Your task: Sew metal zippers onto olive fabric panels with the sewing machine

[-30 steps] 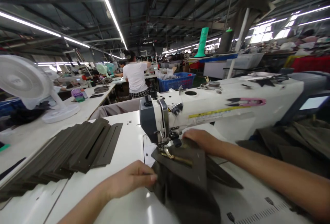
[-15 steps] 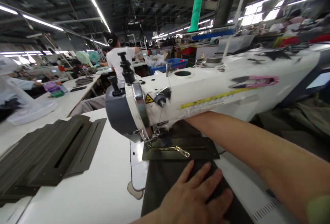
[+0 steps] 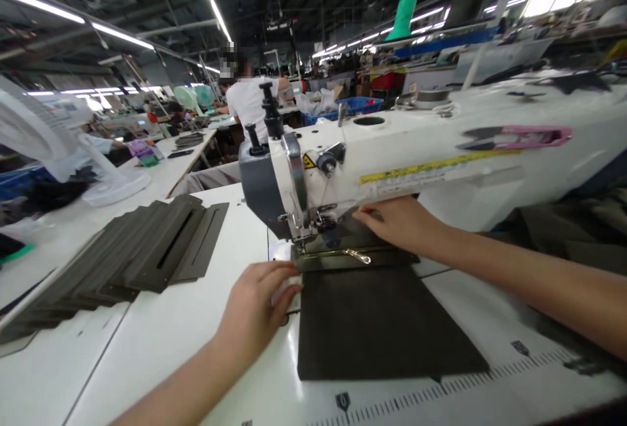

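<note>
A dark olive fabric panel [image 3: 382, 328] lies under the sewing machine's presser foot [image 3: 304, 242]. Along its slotted upper strip runs a gold-toothed zipper [image 3: 333, 253] with a shiny zipper pull [image 3: 357, 256]. My left hand [image 3: 262, 298] is at the panel's left edge beside the needle plate, fingers curved and thumb apart, fingertips touching or very near the edge. Under the machine arm, my right hand [image 3: 399, 220] is closed, thumb and forefinger pinching the panel's far part behind the zipper. The needle's tip is hard to make out.
The white sewing machine [image 3: 421, 145] spans the right side, with pink-handled thread snips [image 3: 519, 136] on its arm. Overlapping slotted dark panels [image 3: 147, 243] lie at left. A white fan [image 3: 112, 178] stands behind them. A person in a white shirt [image 3: 252, 102] works farther back.
My left hand has gone from lying flat on the panel to its left edge. My right hand now shows beneath the machine arm. The view has shifted, bringing more of the panel into sight.
</note>
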Available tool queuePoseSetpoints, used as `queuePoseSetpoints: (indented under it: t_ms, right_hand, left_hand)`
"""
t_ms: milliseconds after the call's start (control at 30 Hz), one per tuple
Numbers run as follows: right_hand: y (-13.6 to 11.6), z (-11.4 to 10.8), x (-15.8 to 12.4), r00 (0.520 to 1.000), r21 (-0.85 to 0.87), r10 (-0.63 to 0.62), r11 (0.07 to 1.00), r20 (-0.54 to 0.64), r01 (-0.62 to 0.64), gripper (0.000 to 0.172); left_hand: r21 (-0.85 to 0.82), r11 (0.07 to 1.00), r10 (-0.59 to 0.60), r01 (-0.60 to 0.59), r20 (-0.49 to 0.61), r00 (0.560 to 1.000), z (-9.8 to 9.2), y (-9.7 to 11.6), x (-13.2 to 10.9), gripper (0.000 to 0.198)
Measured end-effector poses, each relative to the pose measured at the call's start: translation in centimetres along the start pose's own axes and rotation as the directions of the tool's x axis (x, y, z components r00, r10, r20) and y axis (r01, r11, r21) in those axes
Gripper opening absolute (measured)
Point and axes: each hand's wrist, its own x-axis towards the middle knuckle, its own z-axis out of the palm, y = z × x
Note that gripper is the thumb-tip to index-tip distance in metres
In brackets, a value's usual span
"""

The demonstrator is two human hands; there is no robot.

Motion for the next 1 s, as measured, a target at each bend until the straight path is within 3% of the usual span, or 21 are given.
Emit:
queuePoseSetpoints:
  t_ms: [67,167,233,300,400,500,700,833,900,1000]
  right_hand:
    - [-2.4,0.3,-2.3,0.992,-0.016,-0.093,0.995,0.087,0.095,0.019]
    - [-6.2,1.6,-5.2,0.964,-0.002,-0.216,0.976,0.156,0.219,0.02]
    - [-7.9,2.7,-5.3,0.965,-0.077,-0.168,0.979,0.201,0.187,0.02]
    - [-8.6,3.6,-4.2,0.967,-0.188,-0.033,0.979,0.251,0.082,0.021]
    - [-8.9,4.3,-2.1,0.958,-0.284,0.1,0.959,0.269,-0.02,0.023]
    - [-8.7,4.7,-1.5,0.957,-0.286,0.083,0.958,0.277,0.0,0.023]
    - [-7.7,5.5,-2.8,0.97,-0.231,-0.077,0.964,0.231,0.131,0.02]
    - [-7.3,5.6,-2.8,0.961,-0.269,-0.274,0.925,0.02,0.269,0.019]
    - [-7.1,5.8,-2.8,0.951,-0.305,-0.301,0.915,-0.076,0.265,0.017]
    - [-6.6,6.5,-2.8,0.957,-0.236,-0.286,0.934,-0.05,0.267,0.028]
  left_hand:
    - [0.099,0.989,0.105,-0.108,0.03,0.994,0.0,-1.9,0.1,0.018]
    - [0.11,0.956,0.267,-0.273,0.071,0.961,0.7,-3.2,0.7,0.018]
    - [0.115,0.959,0.254,-0.261,0.068,0.965,0.9,-3.1,1.1,0.017]
    - [0.131,0.975,0.172,-0.178,0.052,0.984,0.8,-2.8,1.4,0.015]
    - [0.167,0.983,0.072,-0.073,0.008,0.997,0.4,-2.2,1.6,0.016]
    - [0.182,0.981,0.062,-0.061,0.001,0.998,0.4,-2.0,1.6,0.017]
    - [0.287,0.943,0.143,-0.168,0.105,0.984,1.0,-1.8,0.9,0.014]
    - [0.392,0.905,0.113,-0.167,0.158,0.981,1.2,-1.2,0.8,0.011]
    - [0.415,0.895,0.109,-0.164,0.152,0.982,1.3,-0.9,0.9,0.011]
    - [0.439,0.882,0.132,-0.172,0.12,0.984,1.4,-0.8,1.0,0.013]
